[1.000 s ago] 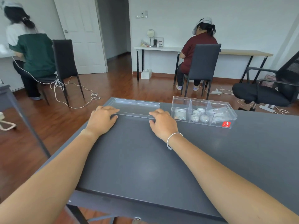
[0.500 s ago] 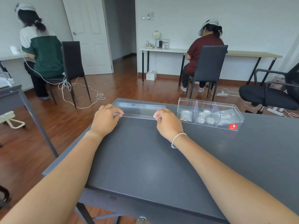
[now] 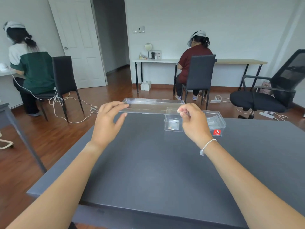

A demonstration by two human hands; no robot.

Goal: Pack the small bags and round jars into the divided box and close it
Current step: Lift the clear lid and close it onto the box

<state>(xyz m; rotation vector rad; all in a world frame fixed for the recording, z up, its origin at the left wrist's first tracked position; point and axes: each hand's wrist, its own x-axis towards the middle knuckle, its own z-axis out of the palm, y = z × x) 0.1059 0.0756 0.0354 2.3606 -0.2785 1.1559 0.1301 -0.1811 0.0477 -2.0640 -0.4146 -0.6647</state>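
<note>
Single head cam, fwd/down over table (image 3: pixel 148 162), close on hands

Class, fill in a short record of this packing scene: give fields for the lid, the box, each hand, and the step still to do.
Lid: clear lid lifted off the grey table, held at both ends
Left hand: pinching the lid's left end
Right hand: pinching the lid's right end
Box: clear divided box with red sticker, open, small bag in left compartment
To do: lid not yet on box
</note>
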